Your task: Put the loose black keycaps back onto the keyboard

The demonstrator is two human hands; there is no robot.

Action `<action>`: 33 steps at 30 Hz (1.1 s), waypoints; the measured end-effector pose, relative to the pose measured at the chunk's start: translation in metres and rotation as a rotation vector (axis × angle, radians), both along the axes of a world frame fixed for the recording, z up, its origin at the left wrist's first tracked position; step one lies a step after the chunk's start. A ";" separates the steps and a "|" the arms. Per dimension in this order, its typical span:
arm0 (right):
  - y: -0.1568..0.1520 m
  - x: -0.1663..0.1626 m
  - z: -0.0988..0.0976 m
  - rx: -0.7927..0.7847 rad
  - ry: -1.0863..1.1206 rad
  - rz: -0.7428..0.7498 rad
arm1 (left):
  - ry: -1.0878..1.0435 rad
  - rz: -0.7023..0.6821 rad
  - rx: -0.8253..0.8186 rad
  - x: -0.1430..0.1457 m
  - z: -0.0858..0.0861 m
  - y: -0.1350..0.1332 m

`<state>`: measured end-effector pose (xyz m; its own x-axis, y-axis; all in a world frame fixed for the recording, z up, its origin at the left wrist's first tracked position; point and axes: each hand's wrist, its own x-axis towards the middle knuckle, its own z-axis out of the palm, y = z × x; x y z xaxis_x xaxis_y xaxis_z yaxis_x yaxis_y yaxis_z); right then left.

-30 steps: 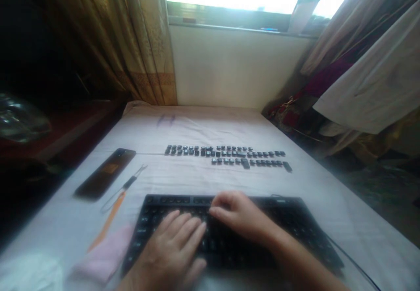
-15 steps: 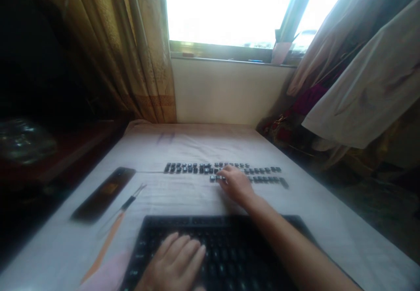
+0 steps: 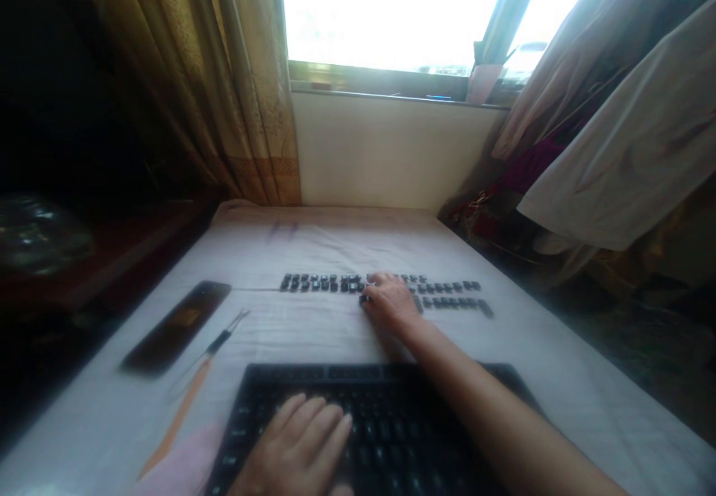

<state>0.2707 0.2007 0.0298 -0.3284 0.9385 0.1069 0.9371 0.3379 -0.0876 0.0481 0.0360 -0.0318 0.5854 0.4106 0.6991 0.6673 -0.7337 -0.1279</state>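
Note:
A black keyboard [image 3: 385,436] lies on the white cloth in front of me. My left hand [image 3: 302,440] rests flat over its left part, fingers stretched out side by side. Beyond the keyboard, loose black keycaps [image 3: 450,287] stand in rows on the cloth. Over the left end of the nearest row, my right hand [image 3: 391,302] has its fingers bent down and pinched at a dark keycap [image 3: 363,299]. The hand hides part of the rows, and blur softens its fingertips.
A dark phone [image 3: 179,328] and an orange-handled tool with wire prongs [image 3: 193,399] lie to the left. A curtain [image 3: 262,123] and a window [image 3: 391,19] are at the back. Clothes [image 3: 620,138] hang on the right; a clear rounded object [image 3: 42,235] is far left.
My right hand has shifted slightly left and now covers more of the nearest row's left end. My left hand stays in place on the keyboard.

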 end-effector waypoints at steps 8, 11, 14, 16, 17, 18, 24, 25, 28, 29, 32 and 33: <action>-0.044 0.005 0.023 -0.072 0.118 0.039 | -0.022 0.013 -0.150 0.003 0.017 -0.009; -0.078 0.010 0.032 -0.211 0.229 0.081 | 0.042 0.020 -0.181 0.004 0.025 -0.013; -0.105 0.013 0.035 -0.311 0.326 0.142 | 0.033 0.024 -0.182 0.004 0.028 -0.014; -0.117 0.013 0.033 -0.339 0.333 0.166 | 0.034 0.032 -0.190 0.004 0.027 -0.014; -0.120 0.012 0.032 -0.347 0.325 0.171 | 0.044 0.034 -0.196 0.004 0.026 -0.015; -0.123 0.012 0.031 -0.354 0.314 0.176 | 0.054 0.036 -0.202 0.004 0.025 -0.015; -0.126 0.006 0.029 -0.392 0.269 0.187 | -0.011 0.055 -0.220 0.007 0.021 -0.018; -0.127 0.005 0.029 -0.397 0.266 0.188 | -0.014 0.058 -0.215 0.008 0.022 -0.018; -0.127 0.003 0.028 -0.403 0.264 0.186 | 0.005 0.055 -0.193 0.010 0.027 -0.019; -0.127 0.002 0.028 -0.403 0.264 0.184 | 0.015 0.050 -0.192 0.011 0.029 -0.019; -0.127 0.001 0.026 -0.403 0.265 0.179 | 0.028 0.044 -0.192 0.014 0.035 -0.017; -0.127 0.001 0.026 -0.405 0.264 0.176 | 0.028 0.044 -0.193 0.015 0.036 -0.016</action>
